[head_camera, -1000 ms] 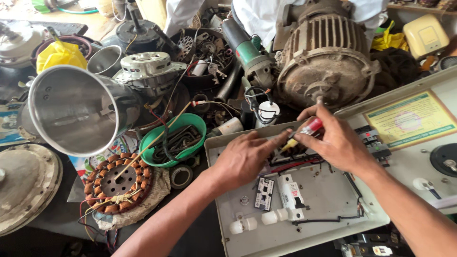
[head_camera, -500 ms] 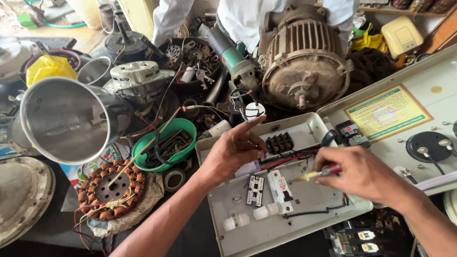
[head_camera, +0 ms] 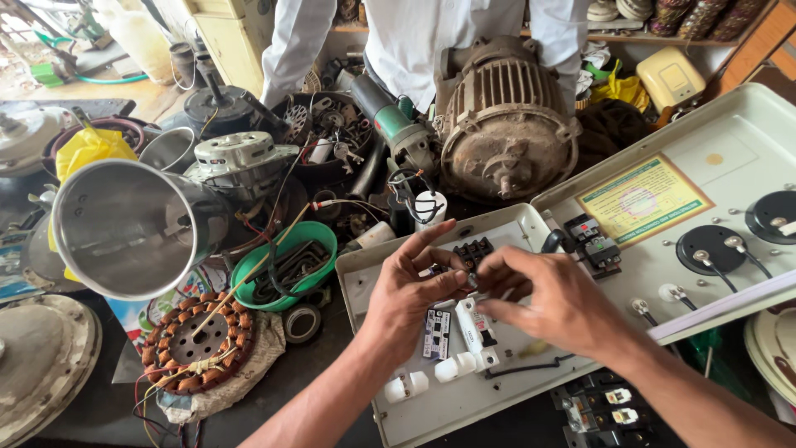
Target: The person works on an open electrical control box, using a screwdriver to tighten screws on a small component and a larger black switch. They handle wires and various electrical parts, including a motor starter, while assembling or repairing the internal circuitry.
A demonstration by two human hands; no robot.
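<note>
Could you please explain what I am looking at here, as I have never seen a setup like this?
This is one picture from a camera worn on a person's head, looking down at their own two bare hands over a crowded workbench. The left hand and the right hand meet over an open white panel box, at a small black terminal block; what the fingers pinch is too small to tell. White switches sit inside the box. Its open lid carries round black dials. Around it lie a big rusty motor, a steel jar, a green bowl of parts and a copper winding. Another person in white stands behind the bench.
</note>
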